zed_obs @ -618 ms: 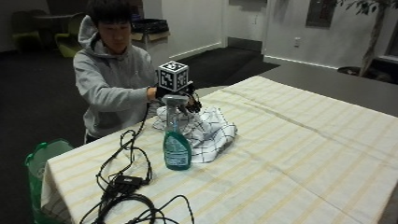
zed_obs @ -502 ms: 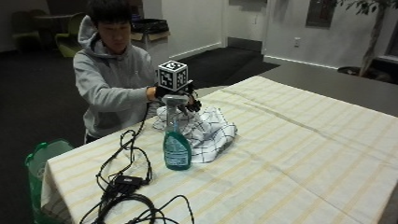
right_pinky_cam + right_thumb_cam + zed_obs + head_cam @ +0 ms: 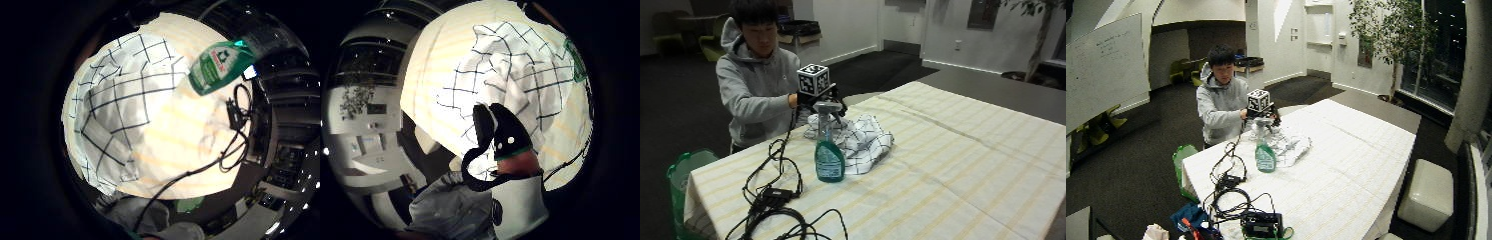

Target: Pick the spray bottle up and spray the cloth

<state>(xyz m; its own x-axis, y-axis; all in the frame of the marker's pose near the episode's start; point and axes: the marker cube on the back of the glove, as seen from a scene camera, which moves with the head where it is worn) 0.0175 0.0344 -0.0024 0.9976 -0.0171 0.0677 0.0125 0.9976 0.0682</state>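
Worktop (image 3: 959,165): covered by a pale cloth with yellow stripes.
Spray bottle (image 3: 829,161): green, stands upright on the worktop, just beside the cloth's near edge, with nothing holding it.
Cloth (image 3: 863,140): white with dark checks, crumpled in a heap behind the bottle; in both palm views it fills much of the frame.
Right hand (image 3: 818,100): gloved, hangs above the cloth and behind the bottle's grey spray head (image 3: 827,107).
Grip: holds nothing; the thumb-side view shows gloved fingers (image 3: 502,132) loosely bent over the cloth, apart from it.
Cables (image 3: 773,200): black, looped on the worktop beside the bottle, running towards the hand.
Green bag (image 3: 686,167): at the worktop's edge near the person.
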